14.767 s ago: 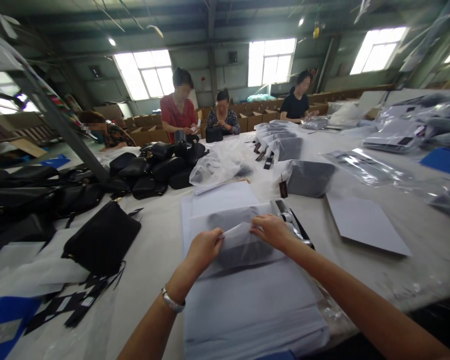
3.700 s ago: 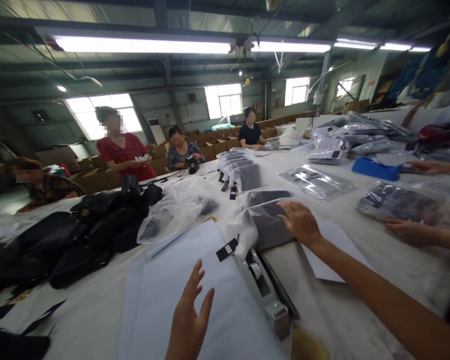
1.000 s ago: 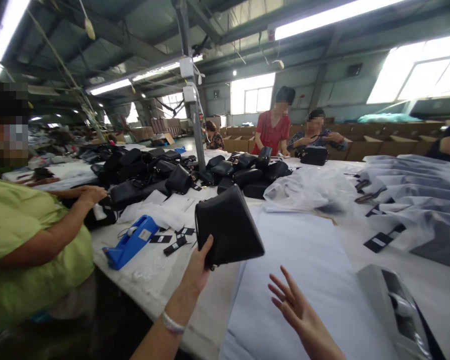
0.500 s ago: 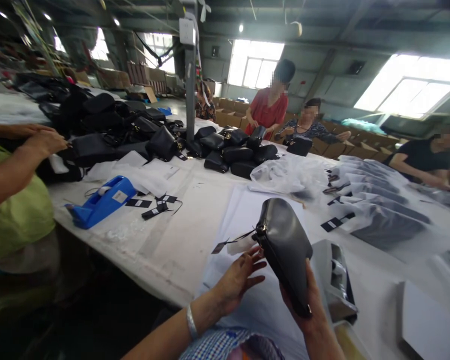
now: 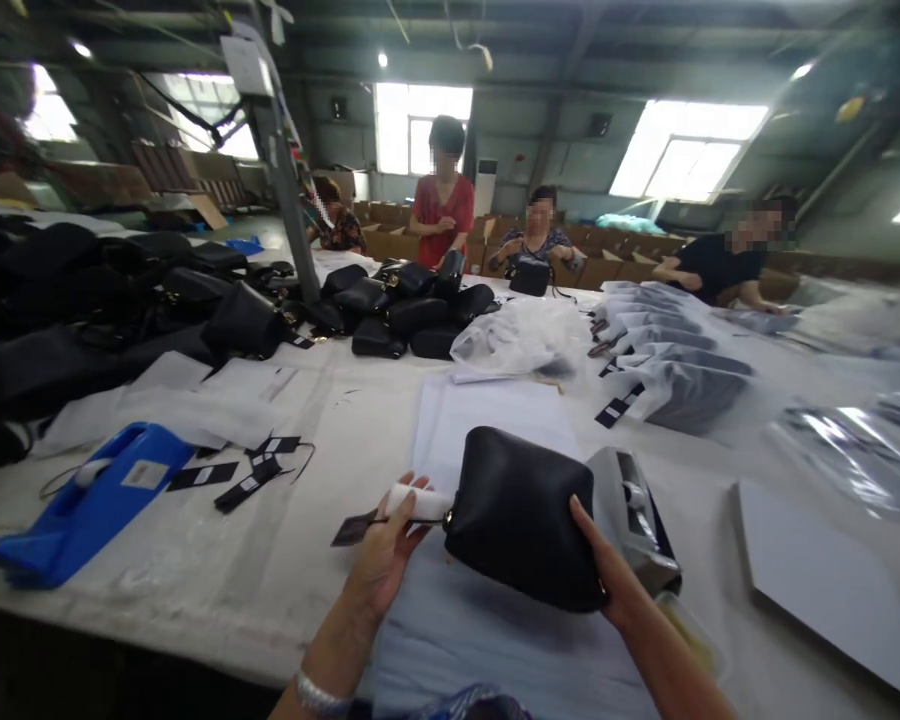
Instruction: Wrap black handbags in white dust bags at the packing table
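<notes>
Over the pale surface [image 5: 330, 400] and its white sheets [image 5: 495, 410], a black bag [image 5: 521, 520] is held: the right hand [image 5: 616, 572] clamps its right edge, while the left hand [image 5: 381, 565], apart from it, pinches a white wrapping [image 5: 431, 505] beside a dark tag [image 5: 351, 530]. The bag looks light, soft-sided and slick, probably best gripped by its ends.

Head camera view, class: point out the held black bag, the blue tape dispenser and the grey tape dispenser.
Black bag [image 5: 525, 520]: head view, middle of its broad face.
Blue tape dispenser [image 5: 96, 515]: head view, middle of its body.
Grey tape dispenser [image 5: 607, 480]: head view, its side wall.
</notes>
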`<state>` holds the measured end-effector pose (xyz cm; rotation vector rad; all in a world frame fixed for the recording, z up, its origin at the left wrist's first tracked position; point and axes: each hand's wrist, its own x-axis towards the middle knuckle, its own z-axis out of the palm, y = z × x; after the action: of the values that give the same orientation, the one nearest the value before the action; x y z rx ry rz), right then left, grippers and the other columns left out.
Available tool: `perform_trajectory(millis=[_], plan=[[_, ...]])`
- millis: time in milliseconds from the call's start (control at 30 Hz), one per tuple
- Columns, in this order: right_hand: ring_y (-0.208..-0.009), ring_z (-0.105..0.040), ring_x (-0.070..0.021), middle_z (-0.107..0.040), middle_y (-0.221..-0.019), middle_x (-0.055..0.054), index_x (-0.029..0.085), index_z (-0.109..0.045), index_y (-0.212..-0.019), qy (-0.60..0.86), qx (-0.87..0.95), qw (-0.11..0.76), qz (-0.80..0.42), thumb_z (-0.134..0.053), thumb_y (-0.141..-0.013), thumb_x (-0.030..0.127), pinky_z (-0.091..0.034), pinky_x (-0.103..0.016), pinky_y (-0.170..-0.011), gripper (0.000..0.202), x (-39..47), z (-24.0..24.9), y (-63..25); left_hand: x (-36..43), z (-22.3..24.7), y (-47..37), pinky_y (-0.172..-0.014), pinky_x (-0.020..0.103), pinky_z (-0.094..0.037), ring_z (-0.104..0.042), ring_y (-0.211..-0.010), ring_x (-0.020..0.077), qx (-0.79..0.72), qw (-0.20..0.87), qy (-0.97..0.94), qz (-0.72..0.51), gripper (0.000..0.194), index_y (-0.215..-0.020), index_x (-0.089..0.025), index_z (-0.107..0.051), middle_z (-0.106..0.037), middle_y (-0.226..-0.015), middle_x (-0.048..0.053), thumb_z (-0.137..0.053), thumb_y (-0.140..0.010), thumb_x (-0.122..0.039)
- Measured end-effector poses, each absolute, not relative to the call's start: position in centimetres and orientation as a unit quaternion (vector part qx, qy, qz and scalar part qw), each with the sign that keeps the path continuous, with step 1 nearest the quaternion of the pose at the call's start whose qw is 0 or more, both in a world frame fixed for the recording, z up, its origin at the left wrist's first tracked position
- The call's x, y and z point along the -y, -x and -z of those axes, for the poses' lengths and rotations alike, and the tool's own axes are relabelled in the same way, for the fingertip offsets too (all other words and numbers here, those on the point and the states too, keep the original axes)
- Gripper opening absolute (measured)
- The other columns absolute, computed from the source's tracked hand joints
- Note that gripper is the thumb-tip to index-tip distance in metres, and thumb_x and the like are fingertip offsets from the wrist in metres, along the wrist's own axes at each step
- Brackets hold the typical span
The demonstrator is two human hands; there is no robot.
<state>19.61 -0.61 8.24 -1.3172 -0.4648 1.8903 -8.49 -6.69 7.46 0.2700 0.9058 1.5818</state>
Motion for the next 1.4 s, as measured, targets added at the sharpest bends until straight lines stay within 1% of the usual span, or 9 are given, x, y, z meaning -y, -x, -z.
perform_trajectory(millis=[167,333,500,700,800,867,1000,1133,1400], plan=[[-0.098,-0.071,-0.0256,-0.075,-0.106,-0.011,0.015,-0.064,-0.122,0.491,0.245,0.398,-0.736,-0.075,-0.078,0.046,-0.06,-0.035,-0.087,0.055,-2.4,-7.8,-20.0,5.4,-5.9,9.2,-0.086,0.03,-0.056,-0.055,-0.127,0.0252,-0.481,0.549,-0.162,-0.664,0.05,-0.124,-0.027,-0.06,-0.062,-0.134,0.008,-0.077,-0.077,-0.031],[-0.103,-0.07,-0.0212,-0.071,-0.118,-0.005,0.028,-0.042,-0.144,0.487,0.289,0.471,-0.676,-0.083,-0.072,0.031,-0.059,-0.031,-0.087,0.083,-3.5,-6.6,-20.4,5.1,-4.8,10.1,-0.075,0.024,-0.058,-0.066,-0.112,0.0237,-0.538,0.535,-0.153,-0.633,0.052,-0.125,-0.025,-0.06,-0.066,-0.128,0.01,-0.079,-0.076,-0.024],[-0.11,-0.067,-0.0203,-0.071,-0.119,-0.003,0.031,-0.032,-0.149,0.467,0.303,0.498,-0.664,-0.082,-0.072,0.033,-0.056,-0.032,-0.092,0.092,-3.3,-5.7,-20.6,4.8,-4.8,10.6,-0.076,0.024,-0.059,-0.066,-0.111,0.0212,-0.546,0.523,-0.144,-0.639,0.051,-0.128,-0.028,-0.056,-0.066,-0.128,0.008,-0.073,-0.082,-0.017],[-0.126,-0.056,-0.0227,-0.057,-0.139,-0.008,0.027,-0.032,-0.15,0.5,0.351,0.515,-0.601,-0.077,-0.076,0.043,-0.043,-0.039,-0.108,0.089,-4.8,-4.3,-20.8,2.9,-5.9,9.2,-0.094,0.025,-0.054,-0.064,-0.115,0.0161,-0.535,0.489,-0.144,-0.674,0.039,-0.126,-0.025,-0.056,-0.068,-0.124,0.006,-0.067,-0.088,-0.021],[-0.13,-0.051,-0.0287,-0.046,-0.148,-0.013,0.024,-0.033,-0.15,0.563,0.451,0.498,-0.482,-0.076,-0.074,0.044,-0.045,-0.046,-0.106,0.09,-3.6,-4.1,-22.1,4.2,-5.5,8.8,-0.103,0.029,-0.049,-0.058,-0.123,0.0176,-0.573,0.484,-0.16,-0.642,0.026,-0.118,-0.02,-0.062,-0.064,-0.129,0.007,-0.061,-0.092,-0.026],[-0.129,-0.05,-0.0304,-0.044,-0.149,-0.011,0.025,-0.038,-0.148,0.584,0.541,0.481,-0.368,-0.073,-0.078,0.042,-0.048,-0.048,-0.104,0.08,-1.4,-4.5,-23.5,6.4,-5.0,8.9,-0.107,0.035,-0.046,-0.052,-0.13,0.0204,-0.616,0.452,-0.184,-0.619,0.034,-0.125,-0.023,-0.059,-0.057,-0.138,0.006,-0.062,-0.091,-0.027],[-0.124,-0.055,-0.0265,-0.063,-0.13,-0.004,0.03,-0.06,-0.131,0.506,0.744,0.339,-0.276,-0.066,-0.087,0.039,-0.042,-0.045,-0.11,0.045,4.2,-5.4,-26.3,11.7,-4.8,9.2,-0.117,0.039,-0.033,-0.05,-0.131,0.0235,-0.71,0.351,-0.37,-0.485,0.052,-0.128,-0.031,-0.06,-0.058,-0.138,0.002,-0.076,-0.079,-0.033],[-0.125,-0.053,-0.0273,-0.063,-0.131,-0.003,0.031,-0.059,-0.133,0.4,0.846,0.197,-0.292,-0.069,-0.085,0.041,-0.042,-0.045,-0.108,0.05,7.7,-4.7,-27.2,13.8,-4.8,8.7,-0.119,0.042,-0.028,-0.049,-0.131,0.0283,-0.627,0.342,-0.624,-0.318,0.054,-0.118,-0.035,-0.069,-0.062,-0.133,0.001,-0.085,-0.067,-0.031],[-0.105,-0.063,-0.0237,-0.07,-0.117,-0.004,0.03,-0.073,-0.112,0.402,0.851,0.217,-0.26,-0.063,-0.09,0.034,-0.049,-0.041,-0.096,0.024,7.8,-2.8,-26.0,12.5,-2.9,9.0,-0.103,0.043,-0.043,-0.059,-0.115,0.0274,-0.559,0.208,-0.781,-0.186,0.038,-0.12,-0.035,-0.067,-0.067,-0.126,0.004,-0.07,-0.083,-0.029]])
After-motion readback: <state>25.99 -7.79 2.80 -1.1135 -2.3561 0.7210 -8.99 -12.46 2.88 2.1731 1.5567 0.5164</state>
